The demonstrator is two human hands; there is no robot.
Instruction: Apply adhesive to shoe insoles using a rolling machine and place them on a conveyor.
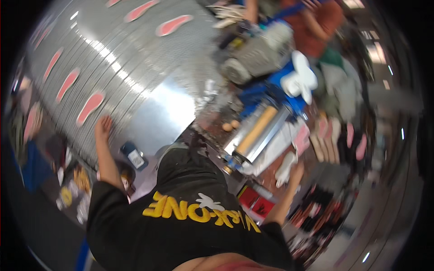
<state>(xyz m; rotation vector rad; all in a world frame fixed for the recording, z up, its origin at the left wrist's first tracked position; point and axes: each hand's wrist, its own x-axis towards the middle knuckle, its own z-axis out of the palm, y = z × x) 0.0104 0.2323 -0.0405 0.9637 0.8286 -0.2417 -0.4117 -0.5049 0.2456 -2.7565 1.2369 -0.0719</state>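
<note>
My left hand (pixel 104 127) hovers at the near edge of a grey ribbed conveyor belt (pixel 131 83), its fingers loosely bent with nothing visible in them. Just beyond the fingertips lies a pink insole with a pale rim (pixel 91 108). Several similar insoles are spread over the belt. Out to the right, my right hand (pixel 297 172) is closed against the edge of a white insole-shaped piece (pixel 285 170); blur hides the exact fingers. A pink piece (pixel 301 139) rests just beyond it. Between my hands stands a roller machine with a yellowish roller (pixel 257 132).
A dark blue packet with a white label (pixel 135 157) lies by the belt's near corner. Beyond the roller are a grey motor (pixel 257 56), white cutouts on blue material (pixel 299 79) and a person in an orange top (pixel 323 27). Pink and cream insoles (pixel 329 137) lie far right.
</note>
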